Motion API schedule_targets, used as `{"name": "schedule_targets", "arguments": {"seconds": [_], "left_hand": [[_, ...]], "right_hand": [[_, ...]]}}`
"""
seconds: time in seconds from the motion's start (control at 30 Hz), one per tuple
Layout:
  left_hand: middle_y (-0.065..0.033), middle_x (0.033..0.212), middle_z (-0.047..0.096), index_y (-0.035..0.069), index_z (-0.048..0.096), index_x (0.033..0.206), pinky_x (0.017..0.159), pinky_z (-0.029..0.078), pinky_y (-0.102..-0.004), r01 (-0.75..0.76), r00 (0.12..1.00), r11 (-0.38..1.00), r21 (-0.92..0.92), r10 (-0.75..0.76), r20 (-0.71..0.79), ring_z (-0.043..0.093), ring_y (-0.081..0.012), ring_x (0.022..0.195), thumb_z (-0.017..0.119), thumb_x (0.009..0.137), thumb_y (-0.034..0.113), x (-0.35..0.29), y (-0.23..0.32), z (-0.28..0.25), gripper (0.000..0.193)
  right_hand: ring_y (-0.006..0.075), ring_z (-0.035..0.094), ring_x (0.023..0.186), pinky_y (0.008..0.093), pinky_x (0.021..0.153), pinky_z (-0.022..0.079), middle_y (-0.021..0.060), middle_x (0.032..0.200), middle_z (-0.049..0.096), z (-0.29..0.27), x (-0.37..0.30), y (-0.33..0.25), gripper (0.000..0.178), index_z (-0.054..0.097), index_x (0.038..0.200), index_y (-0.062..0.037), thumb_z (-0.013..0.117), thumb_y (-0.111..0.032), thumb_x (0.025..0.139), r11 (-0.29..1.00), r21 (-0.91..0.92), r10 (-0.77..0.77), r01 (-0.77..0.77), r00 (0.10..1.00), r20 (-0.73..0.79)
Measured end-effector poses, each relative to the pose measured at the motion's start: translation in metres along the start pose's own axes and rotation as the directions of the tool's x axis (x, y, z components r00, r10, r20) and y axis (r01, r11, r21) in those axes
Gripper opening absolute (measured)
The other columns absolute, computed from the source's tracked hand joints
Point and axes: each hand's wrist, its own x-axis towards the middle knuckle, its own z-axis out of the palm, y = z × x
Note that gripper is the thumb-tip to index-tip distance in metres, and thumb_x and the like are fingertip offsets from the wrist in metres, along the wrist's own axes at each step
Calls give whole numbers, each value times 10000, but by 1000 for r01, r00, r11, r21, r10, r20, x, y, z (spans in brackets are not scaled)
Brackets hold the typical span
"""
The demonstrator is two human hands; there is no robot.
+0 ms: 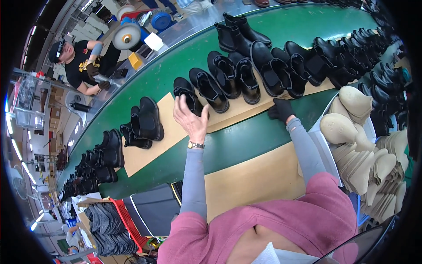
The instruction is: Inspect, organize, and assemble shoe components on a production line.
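Note:
My left hand [191, 118] is bare, with a watch at the wrist. Its fingers are spread over the near end of a black ankle boot [181, 83]; whether they touch it I cannot tell. In a black glove, my right hand [281, 110] is closed at the near edge of a brown cardboard sheet [237, 115]; its fingertips are partly hidden. Several black boots stand on this sheet, among them a boot [204, 83] just right of my left hand. Another pair of boots [149, 119] stands on a separate sheet [151, 152] to the left.
A green conveyor belt [176, 53] carries rows of boots on both sides. At my right is a white bin [318, 132] with beige shoe inserts [338, 127]. A tan board [255, 176] lies before me, near a red basket [127, 224]. Across the belt sits a co-worker [83, 66].

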Motion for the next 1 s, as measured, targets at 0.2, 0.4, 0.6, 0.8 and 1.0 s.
{"name": "schedule_targets", "arguments": {"seconds": [0.2, 0.4, 0.6, 0.8, 1.0], "left_hand": [[-97, 1043, 573, 164, 580, 1171, 888, 415, -577, -352, 786, 886, 303, 104, 610, 514, -303, 1062, 786, 685, 306, 26, 11, 4, 547], [-135, 857, 608, 78, 621, 830, 645, 544, -413, -458, 689, 872, 175, 223, 689, 634, -319, 822, 580, 759, 66, 47, -34, 12, 83], [-151, 896, 589, 95, 622, 907, 702, 520, -444, -270, 715, 920, 285, -7, 700, 609, -345, 862, 603, 720, 0, 44, -89, -35, 210], [-117, 1187, 536, 85, 585, 1122, 823, 502, -470, -329, 718, 934, -137, 342, 606, 604, -383, 948, 637, 749, 69, 88, 35, -13, 377], [-208, 1017, 605, 24, 519, 996, 738, 498, -473, -155, 729, 945, -289, 307, 612, 597, -417, 912, 678, 799, 164, 67, 16, 88, 289]], "right_hand": [[390, 594, 946, 445, 815, 485, 217, 936, 579, 61, -78, 6, 369, 556, 1042, -36, 697, -272, 796, 230, -786, -737, 574, 630, 244], [391, 613, 929, 452, 775, 499, 158, 1227, 493, 118, -100, -47, 533, 448, 1198, -97, 742, -221, 772, -2, -739, -892, 674, 332, 306], [375, 579, 1009, 459, 821, 483, 170, 1162, 534, 113, -83, -45, 696, 394, 1332, -134, 757, -225, 745, 146, -606, -802, 782, 452, 391], [345, 577, 1128, 393, 917, 477, 168, 1305, 529, 115, -60, -34, 872, 310, 1447, -136, 786, -165, 717, 175, -528, -923, 831, 324, 205], [386, 504, 1182, 425, 984, 407, 239, 1338, 487, 130, -37, 5, 915, 266, 1468, -77, 764, -341, 748, 610, -387, -715, 692, 691, 108]]}}
